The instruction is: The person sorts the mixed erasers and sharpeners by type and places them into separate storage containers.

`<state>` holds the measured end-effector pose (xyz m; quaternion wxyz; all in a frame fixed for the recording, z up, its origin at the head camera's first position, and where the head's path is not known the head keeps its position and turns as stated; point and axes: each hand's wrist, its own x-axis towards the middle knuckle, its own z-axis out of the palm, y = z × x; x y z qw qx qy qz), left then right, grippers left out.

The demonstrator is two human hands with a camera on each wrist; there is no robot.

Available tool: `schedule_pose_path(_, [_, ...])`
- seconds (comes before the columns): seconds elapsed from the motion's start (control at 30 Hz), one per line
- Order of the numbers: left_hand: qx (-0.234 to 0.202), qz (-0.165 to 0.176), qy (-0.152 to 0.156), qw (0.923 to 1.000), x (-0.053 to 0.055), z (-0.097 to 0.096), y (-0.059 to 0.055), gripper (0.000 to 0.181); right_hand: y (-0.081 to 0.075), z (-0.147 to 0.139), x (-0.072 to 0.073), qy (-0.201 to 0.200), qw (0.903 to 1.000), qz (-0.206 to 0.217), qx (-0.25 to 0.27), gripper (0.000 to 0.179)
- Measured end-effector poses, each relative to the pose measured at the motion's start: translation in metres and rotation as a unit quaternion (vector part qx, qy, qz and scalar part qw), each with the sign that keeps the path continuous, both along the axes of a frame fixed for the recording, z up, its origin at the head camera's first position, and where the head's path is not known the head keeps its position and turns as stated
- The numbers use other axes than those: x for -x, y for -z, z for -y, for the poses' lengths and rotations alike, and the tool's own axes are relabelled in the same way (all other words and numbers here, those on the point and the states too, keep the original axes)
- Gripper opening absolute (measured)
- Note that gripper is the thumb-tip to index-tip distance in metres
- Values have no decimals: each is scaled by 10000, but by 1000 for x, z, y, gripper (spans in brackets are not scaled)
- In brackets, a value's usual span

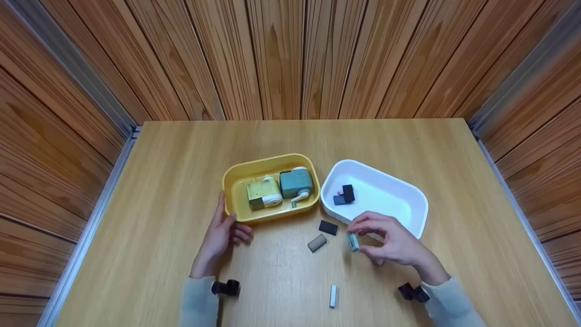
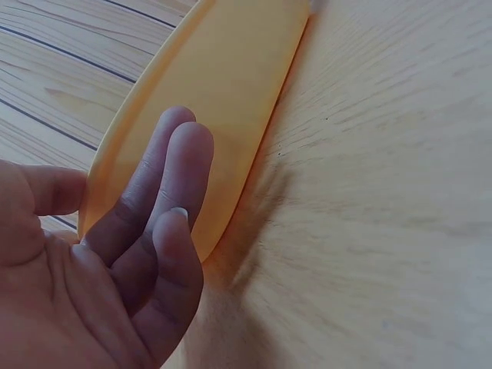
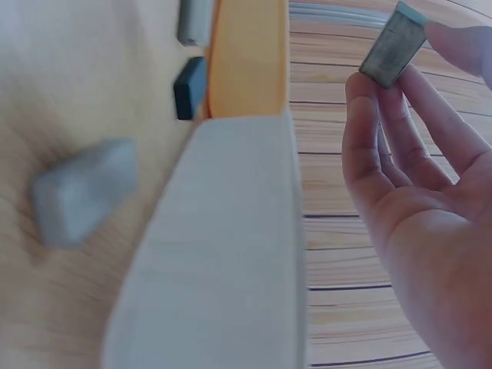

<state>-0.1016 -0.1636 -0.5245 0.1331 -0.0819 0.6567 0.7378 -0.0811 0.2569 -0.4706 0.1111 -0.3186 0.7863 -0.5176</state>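
Note:
My right hand [image 1: 388, 238] pinches a small eraser-like block [image 3: 393, 46], grey with a teal end, between thumb and fingertips, above the table beside the white tray. My left hand [image 1: 220, 236] touches the near left corner of the yellow tray [image 1: 265, 161]; several of its fingers [image 2: 184, 173] extend loosely along the tray's outer wall. Inside that tray lie a yellowish box-shaped device [image 1: 261, 190] and a teal one [image 1: 297, 182], both with white parts. The white tray [image 1: 390, 200] holds a few small pieces, including a black block [image 1: 348, 193] and a dark blue block [image 1: 341, 200].
On the table in front of the trays lie a dark block [image 1: 328, 227] and a grey-brown block [image 1: 317, 243]. Nearer me is a white block [image 1: 333, 296]. Another grey block [image 3: 84, 188], blurred, shows in the right wrist view. Wooden walls [image 1: 281, 59] enclose the table.

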Motion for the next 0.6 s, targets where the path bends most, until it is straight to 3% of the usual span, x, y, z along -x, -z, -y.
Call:
schedule_pose_path(0.3, [140,156,-28,9998,1,-1,0,64,-14,-6,10,356,9972,-574,318,38])
schedule_pose_path(0.6, [251,157,4,9996,0,1,0,64,-53,-1,15,408,9949,-848,371,36])
